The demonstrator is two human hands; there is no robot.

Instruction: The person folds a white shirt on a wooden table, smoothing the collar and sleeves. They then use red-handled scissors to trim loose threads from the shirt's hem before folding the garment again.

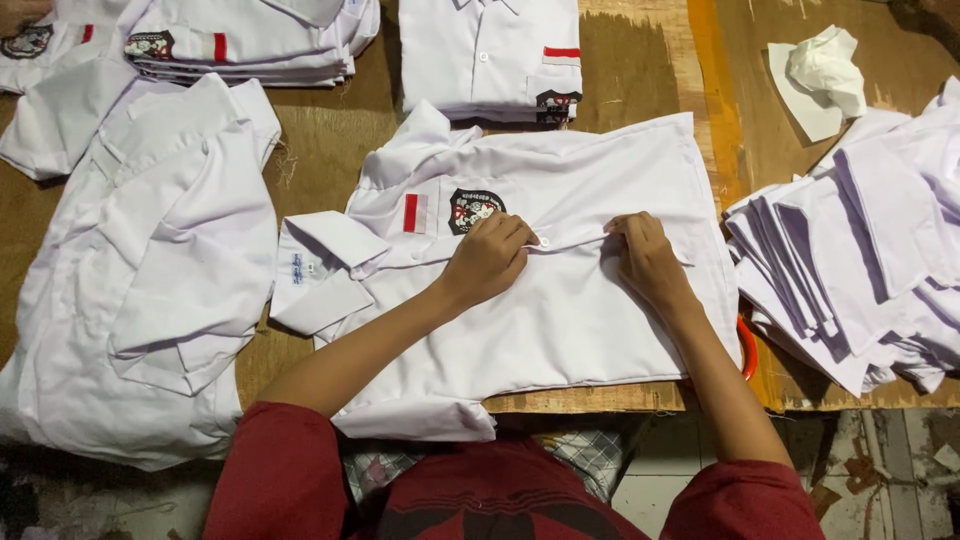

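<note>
A white short-sleeved shirt (560, 320) lies flat on the wooden table (330, 140), collar to the left, with a red-and-white patch and a dark round emblem on its chest pocket. My left hand (487, 257) pinches the button placket beside a small white button. My right hand (645, 258) grips the same placket a little further right. The fabric is pulled taut between the two hands.
Folded white shirts are stacked at the top centre (492, 55) and top left (240, 40). A loose heap of white shirts (150, 260) lies left. White fabric pieces (860, 270) pile up right, crumpled paper (825, 75) above them. An orange object (749, 350) peeks out by the table edge.
</note>
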